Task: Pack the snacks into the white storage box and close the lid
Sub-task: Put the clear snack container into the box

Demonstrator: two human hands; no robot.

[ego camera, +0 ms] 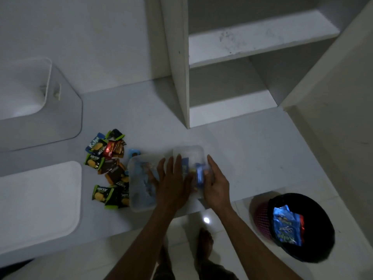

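Note:
The white storage box [60,110] stands open at the counter's back left, and its white lid [40,199] lies flat in front of it. A pile of snack packets [107,168], green, black, red and brown, sits between the lid and two small clear tubs. My left hand [171,182] lies with straight fingers across the gap between the left clear tub [139,199] and the right clear tub [191,154]. My right hand [216,182] grips the right tub's side. Blue packets [198,173] show inside that tub.
A tall white shelf unit [232,77] rises behind the counter. On the floor at the right, a black-lined waste bin [314,249] holds a blue wrapper. The counter's front edge runs just below my hands. My bare feet stand on the tiled floor.

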